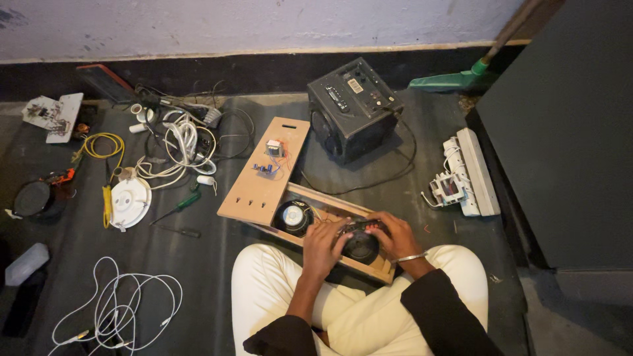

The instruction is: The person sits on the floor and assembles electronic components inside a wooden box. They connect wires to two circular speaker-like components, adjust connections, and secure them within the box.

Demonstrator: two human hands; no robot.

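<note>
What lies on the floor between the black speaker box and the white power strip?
In the head view, only a thin black cable curves across the dark floor between the black speaker box and the white power strip; nothing else shows there.

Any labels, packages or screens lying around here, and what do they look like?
Small pale rectangular sticker: on top of the black boxy speaker cabinet, near the wall.
Narrow dark display strip: same top, left of the sticker.
No packages or signs that I can make out.
</note>
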